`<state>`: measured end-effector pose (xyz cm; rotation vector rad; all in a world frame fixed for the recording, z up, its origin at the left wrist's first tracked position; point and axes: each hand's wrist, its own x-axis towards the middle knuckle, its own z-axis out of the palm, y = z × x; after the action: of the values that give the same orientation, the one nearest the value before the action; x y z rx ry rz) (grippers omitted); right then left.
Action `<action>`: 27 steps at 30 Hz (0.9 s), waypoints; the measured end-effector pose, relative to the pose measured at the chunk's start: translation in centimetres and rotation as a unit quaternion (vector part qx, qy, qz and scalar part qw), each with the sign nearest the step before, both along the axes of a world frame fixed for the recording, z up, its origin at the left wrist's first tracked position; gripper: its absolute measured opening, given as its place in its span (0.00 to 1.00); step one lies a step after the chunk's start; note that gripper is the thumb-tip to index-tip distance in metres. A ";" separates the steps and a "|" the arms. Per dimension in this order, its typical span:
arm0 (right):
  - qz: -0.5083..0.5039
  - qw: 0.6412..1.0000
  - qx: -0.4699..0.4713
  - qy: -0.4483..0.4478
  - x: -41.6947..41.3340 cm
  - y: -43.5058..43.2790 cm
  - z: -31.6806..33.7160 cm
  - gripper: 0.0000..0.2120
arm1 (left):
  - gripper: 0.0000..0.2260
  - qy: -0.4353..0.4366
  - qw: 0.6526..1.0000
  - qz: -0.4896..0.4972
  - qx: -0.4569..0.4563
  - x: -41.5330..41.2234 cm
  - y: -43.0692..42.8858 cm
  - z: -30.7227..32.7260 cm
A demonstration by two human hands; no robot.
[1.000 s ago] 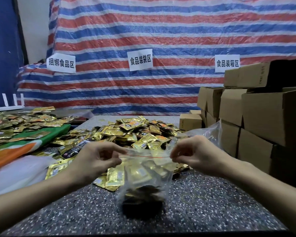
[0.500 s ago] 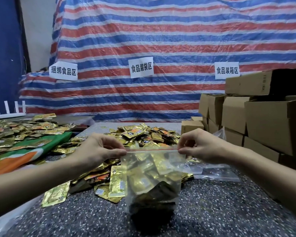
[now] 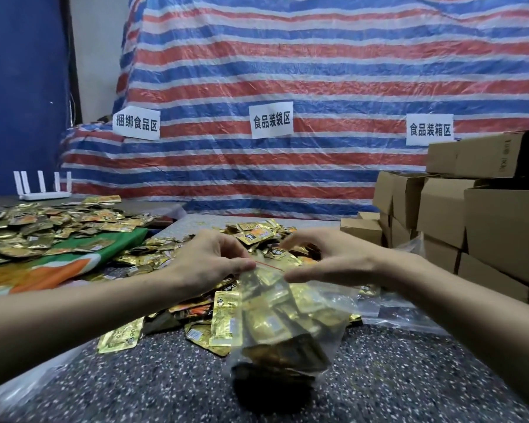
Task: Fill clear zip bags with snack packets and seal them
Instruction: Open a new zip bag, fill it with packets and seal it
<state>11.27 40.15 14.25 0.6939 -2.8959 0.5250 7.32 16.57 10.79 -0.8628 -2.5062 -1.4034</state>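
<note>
Far left of the zip bag [image 3: 283, 328], loose snack packets [image 3: 52, 227] lie on a green-and-orange cloth [image 3: 74, 267]. The left grip [image 3: 208, 261] is clamped on the left end of the bag's red zip line. The bag stands on the speckled bench [image 3: 394, 377], full of gold packets. The right grip [image 3: 333, 261] is apart, thumb touching the bag's top right. Well right of the bag stand cardboard boxes [image 3: 486, 227].

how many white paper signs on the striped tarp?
3, all on the striped tarp: left sign, middle sign, right sign just above the cardboard boxes. None appears hidden.
</note>
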 end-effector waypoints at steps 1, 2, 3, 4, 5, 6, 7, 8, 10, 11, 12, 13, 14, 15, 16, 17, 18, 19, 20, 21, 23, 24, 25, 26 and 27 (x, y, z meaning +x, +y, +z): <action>0.017 1.000 -0.001 0.009 -0.3 -1.4 -0.1 0.25 | 0.04 0.003 1.000 -0.006 -0.002 0.1 0.4 0.1; 0.029 0.999 -0.004 0.024 -0.5 -2.7 -0.2 0.18 | 0.04 0.010 1.000 -0.012 -0.003 0.3 0.6 0.2; 0.035 0.998 -0.010 0.044 -0.6 -3.7 -0.3 0.11 | 0.04 0.022 1.000 -0.015 -0.005 0.3 0.8 0.3; 0.036 0.997 -0.018 0.065 -0.8 -4.4 -0.4 0.06 | 0.04 0.035 0.999 -0.015 -0.009 0.4 0.9 0.4; 0.035 0.996 -0.025 0.078 -0.9 -4.8 -0.5 0.03 | 0.04 0.042 0.999 -0.014 -0.012 0.5 0.7 0.5; 0.037 0.995 -0.034 0.081 -1.0 -4.9 -0.5 0.03 | 0.04 0.043 0.999 -0.016 -0.014 0.5 0.5 0.5; 0.042 0.995 -0.046 0.079 -1.0 -4.9 -0.5 0.04 | 0.05 0.040 0.999 -0.020 -0.015 0.6 0.1 0.6; 0.047 0.994 -0.062 0.072 -1.0 -4.8 -0.5 0.05 | 0.07 0.039 0.999 -0.024 -0.017 0.7 -0.2 0.6; 0.051 0.993 -0.086 0.063 -1.0 -4.7 -0.5 0.06 | 0.09 0.042 0.999 -0.021 -0.024 0.8 -0.6 0.6; 0.049 0.993 -0.088 0.065 -0.9 -4.7 -0.5 0.05 | 0.07 0.045 0.999 -0.018 -0.022 0.8 -0.7 0.6; 0.047 0.993 -0.086 0.072 -0.9 -4.9 -0.6 0.05 | 0.06 0.052 0.998 -0.017 -0.020 0.8 -0.8 0.5; 0.043 0.993 -0.082 0.080 -0.9 -5.0 -0.6 0.03 | 0.04 0.066 0.997 -0.019 -0.023 0.7 -0.8 0.4; 0.041 0.992 -0.079 0.086 -0.9 -5.2 -0.6 0.02 | 0.03 0.083 0.996 -0.024 -0.037 0.6 -0.8 0.3; 0.041 0.992 -0.077 0.090 -0.9 -5.2 -0.6 0.02 | 0.03 0.100 0.993 -0.031 -0.063 0.5 -0.8 0.2; 0.040 0.992 -0.074 0.091 -0.8 -5.2 -0.6 0.01 | 0.03 0.110 0.989 -0.041 -0.094 0.4 -0.9 0.2; 0.037 0.993 -0.069 0.091 -0.8 -5.1 -0.6 0.01 | 0.04 0.114 0.984 -0.054 -0.127 0.3 -1.0 0.3; 0.034 0.993 -0.064 0.090 -0.7 -5.1 -0.5 0.01 | 0.06 0.119 0.978 -0.064 -0.158 0.2 -1.2 0.3; 0.032 0.994 -0.061 0.085 -0.6 -5.0 -0.4 0.03 | 0.08 0.132 0.972 -0.069 -0.182 0.1 -1.4 0.3; 0.032 0.995 -0.061 0.078 -0.4 -5.0 -0.4 0.04 | 0.10 0.153 0.965 -0.069 -0.200 0.1 -1.6 0.3; 0.031 0.995 -0.060 0.070 -0.3 -4.9 -0.3 0.05 | 0.10 0.183 0.957 -0.065 -0.216 0.1 -1.7 0.4; 0.026 0.997 -0.050 0.059 0.0 -4.6 -0.4 0.04 | 0.12 0.268 0.930 -0.064 -0.243 0.2 -1.5 0.5; 0.024 0.997 -0.043 0.058 0.1 -4.4 -0.5 0.04 | 0.14 0.322 0.911 -0.073 -0.247 0.3 -1.3 0.6; 0.024 0.997 -0.039 0.058 0.2 -4.2 -0.7 0.05 | 0.14 0.375 0.887 -0.090 -0.253 0.4 -1.2 0.7; 0.026 0.997 -0.039 0.059 0.3 -4.0 -0.9 0.05 | 0.13 0.418 0.862 -0.111 -0.265 0.6 -1.0 1.0; 0.031 0.997 -0.043 0.062 0.4 -3.7 -1.2 0.05 | 0.11 0.450 0.837 -0.130 -0.282 0.7 -0.9 1.2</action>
<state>11.69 36.44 13.04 0.7762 -2.7283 0.5870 8.01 15.71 11.96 -1.5423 -2.0256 -0.0959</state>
